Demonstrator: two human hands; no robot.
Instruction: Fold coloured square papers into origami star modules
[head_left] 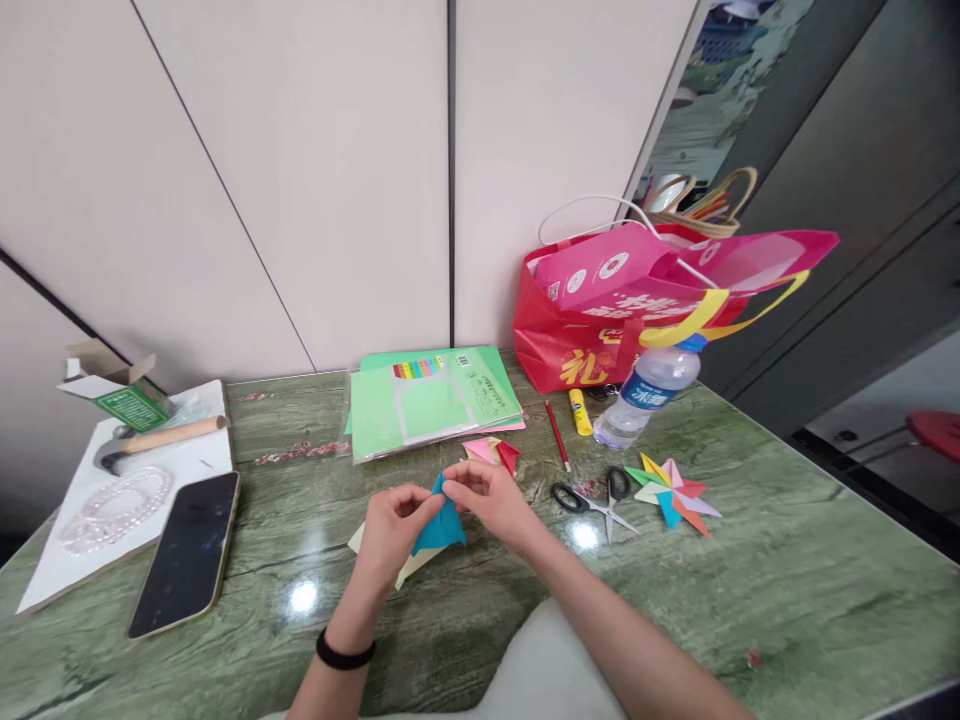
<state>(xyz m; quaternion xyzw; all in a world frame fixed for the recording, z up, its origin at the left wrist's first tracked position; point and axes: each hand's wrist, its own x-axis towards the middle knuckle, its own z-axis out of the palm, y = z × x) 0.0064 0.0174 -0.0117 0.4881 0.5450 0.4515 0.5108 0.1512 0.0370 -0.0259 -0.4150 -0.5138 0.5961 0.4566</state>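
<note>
Between my two hands is a folded piece of blue paper [441,530], its pointed tip upward. My left hand [396,520] pinches its left edge between thumb and fingers. At the tip, my right hand [484,492] pinches the paper's upper right side. Pale yellow paper [416,567] lies below the blue piece, partly hidden by my left hand. Just behind my right hand are folded pink and red paper pieces [495,453]. Open scissors [600,505] rest to the right, beside a many-coloured folded paper star [673,492].
A packet of green paper [427,400] lies at the back. A red pencil [557,435], a yellow glue stick [580,412], a tilted water bottle [649,392] and a red gift bag [570,345] stand or lie rightward. At left are a phone [187,555], a hammer [161,437] and a beaded strand [116,508].
</note>
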